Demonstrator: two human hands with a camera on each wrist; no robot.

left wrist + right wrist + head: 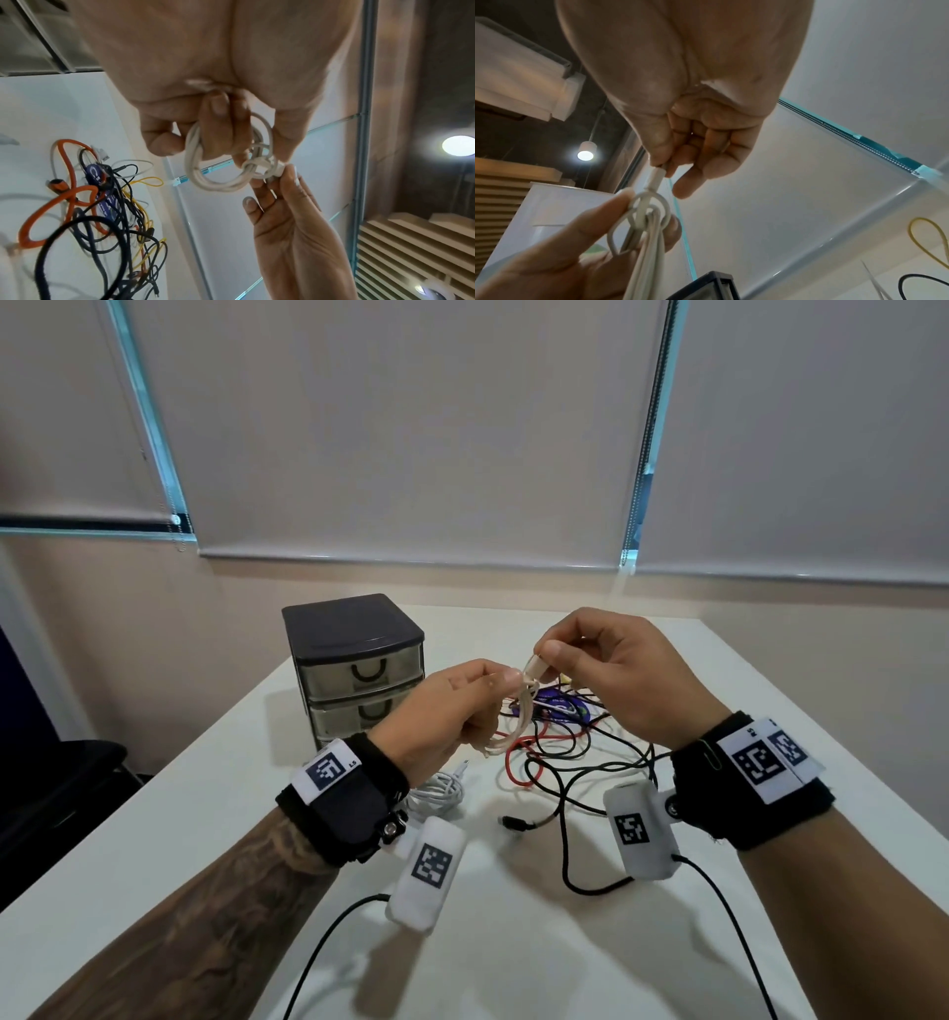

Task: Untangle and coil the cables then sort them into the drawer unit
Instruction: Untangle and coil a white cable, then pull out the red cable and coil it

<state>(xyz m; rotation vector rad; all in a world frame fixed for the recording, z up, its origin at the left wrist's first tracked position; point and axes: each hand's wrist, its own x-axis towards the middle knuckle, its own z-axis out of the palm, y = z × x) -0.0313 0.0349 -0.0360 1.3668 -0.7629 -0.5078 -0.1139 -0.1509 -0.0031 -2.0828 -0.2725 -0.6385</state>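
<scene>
- Left hand [441, 711] raised above the table [513, 942], fingers curled through a coiled white cable [205, 178], thumb and forefinger pinching the top of the coil.
- Right hand [616, 675] at 3 o'clock of the left, thumb and forefinger pinching the white plug [655, 176] at the end of that same cable; remaining fingers loosely curled.
- Cable end wrapped around the top of the bundle, forming a small loop [652, 207] just below the plug.
- Tangled pile of cables [560, 742] lying on the table below and beyond the hands: a red cable [518, 762], several black ones, a yellow cable [144, 205], plus a purple item [557, 706] partly buried in the pile.
- A second white cable [436, 796], bunched, resting on the table at 6 o'clock of the left hand.
- Dark drawer unit [354, 660] standing at 10 o'clock of the left hand, near the table's far left corner; 2 translucent drawers in sight, both closed.
- White blinds [400, 428] covering the windows at 12 o'clock.
</scene>
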